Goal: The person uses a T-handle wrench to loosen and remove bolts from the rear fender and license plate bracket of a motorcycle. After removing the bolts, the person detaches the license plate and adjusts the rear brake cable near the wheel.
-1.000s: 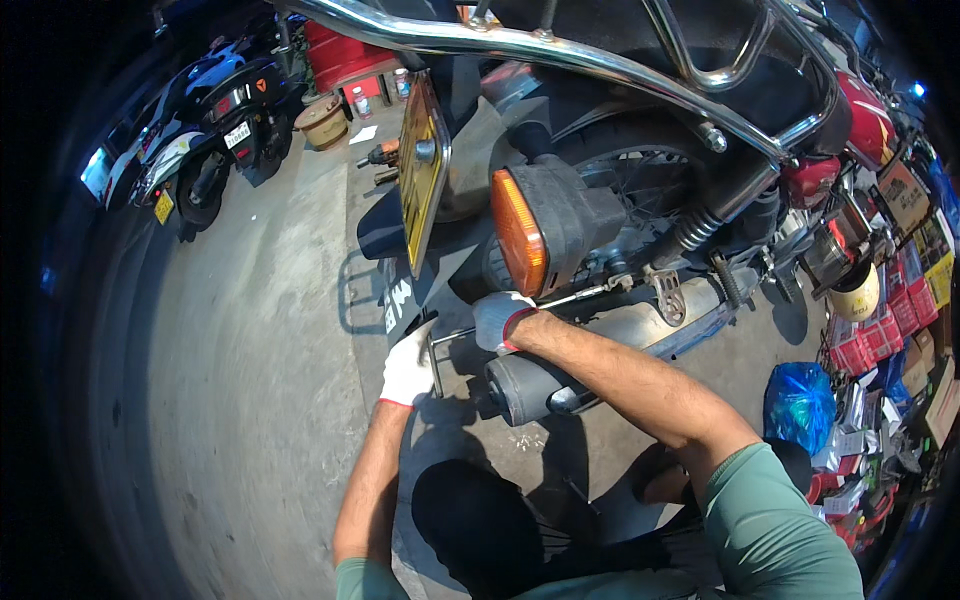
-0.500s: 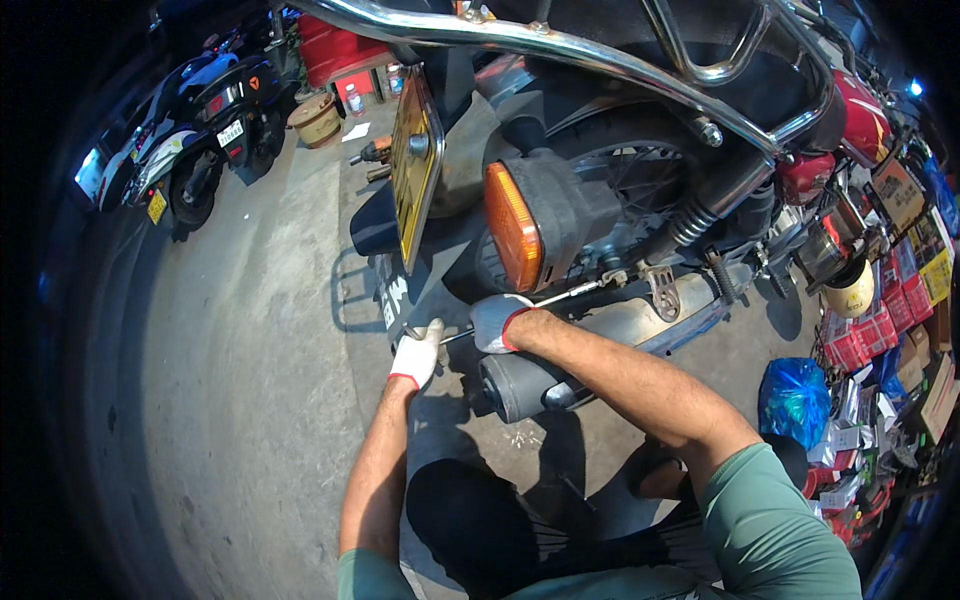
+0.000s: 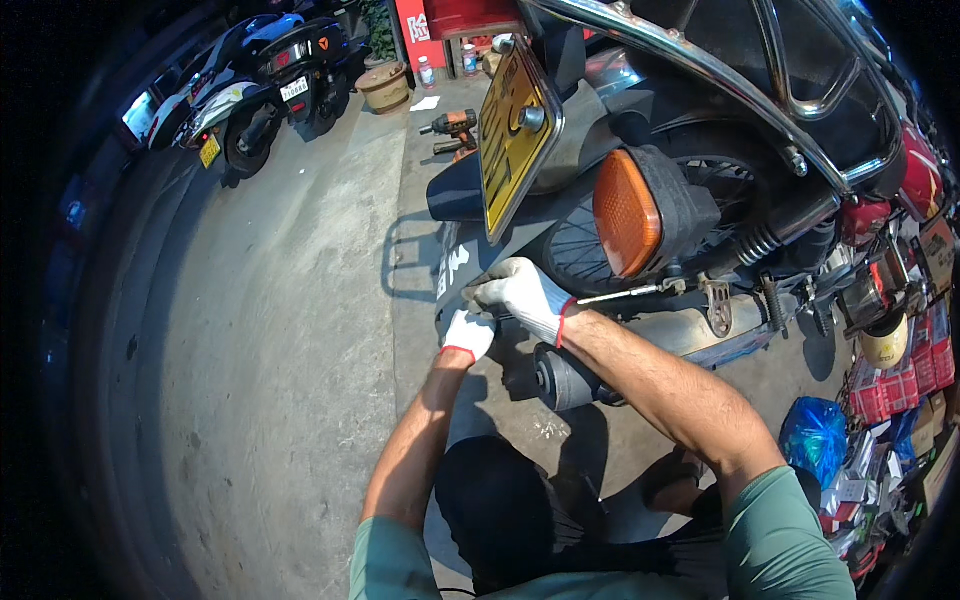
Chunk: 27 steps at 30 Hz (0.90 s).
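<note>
My left hand [image 3: 470, 332], in a white glove with red cuff, is closed at the lower end of the black mudguard [image 3: 452, 290], partly covered by my right hand [image 3: 522, 298]. My gloved right hand bends its fingers round something there that I cannot make out. A thin metal rod [image 3: 630, 293] runs rightward from behind that hand toward the wheel hub. Above my hands are the motorcycle's yellow number plate [image 3: 508, 170] and an orange indicator [image 3: 625, 212]. The exhaust muffler [image 3: 568, 378] lies just below them, beside the spoked rear wheel [image 3: 575, 255].
An orange-black power tool [image 3: 455, 127] lies on the floor behind the mudguard. Parked scooters [image 3: 285, 75] and a flowerpot [image 3: 383, 92] stand at the back left. Red boxes [image 3: 900, 365] and a blue bag [image 3: 812, 440] crowd the right. A chrome rack [image 3: 700, 85] overhangs the wheel.
My right hand has left the middle of the rod and moved leftward and up to my left hand, which has risen slightly. The whole view has shifted, so the motorcycle appears farther right.
</note>
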Each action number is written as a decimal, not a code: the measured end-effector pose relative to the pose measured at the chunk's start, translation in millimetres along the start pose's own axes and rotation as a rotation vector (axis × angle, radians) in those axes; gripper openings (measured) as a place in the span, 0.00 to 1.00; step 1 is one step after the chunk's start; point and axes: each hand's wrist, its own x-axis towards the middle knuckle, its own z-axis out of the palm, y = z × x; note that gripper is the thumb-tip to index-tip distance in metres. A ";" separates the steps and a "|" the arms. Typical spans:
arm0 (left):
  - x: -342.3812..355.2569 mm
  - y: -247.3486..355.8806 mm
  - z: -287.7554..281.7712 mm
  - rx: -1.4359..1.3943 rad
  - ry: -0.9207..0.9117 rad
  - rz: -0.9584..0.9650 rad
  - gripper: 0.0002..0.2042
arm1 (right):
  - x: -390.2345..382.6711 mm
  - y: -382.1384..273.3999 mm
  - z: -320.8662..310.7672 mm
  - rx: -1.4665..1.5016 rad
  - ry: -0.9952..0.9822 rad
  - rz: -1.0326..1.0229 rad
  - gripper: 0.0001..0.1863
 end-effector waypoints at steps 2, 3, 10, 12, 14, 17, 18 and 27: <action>4.1 -18.6 2.6 0.135 0.095 0.151 0.14 | 2.3 1.4 7.0 0.076 0.015 -0.026 0.14; 7.1 -20.2 2.3 -0.054 0.045 0.141 0.13 | 2.8 3.5 6.1 -0.004 0.016 -0.049 0.14; -3.5 84.1 -45.5 -0.696 -0.281 -0.459 0.20 | -2.5 44.5 -41.4 -0.995 0.251 -0.222 0.13; -14.9 92.2 -56.1 -0.618 -0.223 -0.414 0.22 | -0.1 47.5 -50.6 -1.166 0.026 -0.010 0.14; -13.9 80.4 -57.6 -0.532 -0.219 -0.449 0.21 | 0.3 47.2 -51.6 -1.252 -0.112 0.074 0.15; 2.1 68.5 -50.9 -0.789 -0.336 -0.749 0.19 | -0.6 42.6 -49.9 -1.246 -0.148 0.124 0.16; 2.9 70.4 -48.2 -0.782 -0.333 -0.751 0.18 | -1.4 41.2 -50.7 -1.252 -0.163 0.132 0.16; -29.6 61.2 -48.9 0.260 0.046 0.109 0.18 | 3.2 41.9 -43.7 -1.297 -0.170 0.188 0.15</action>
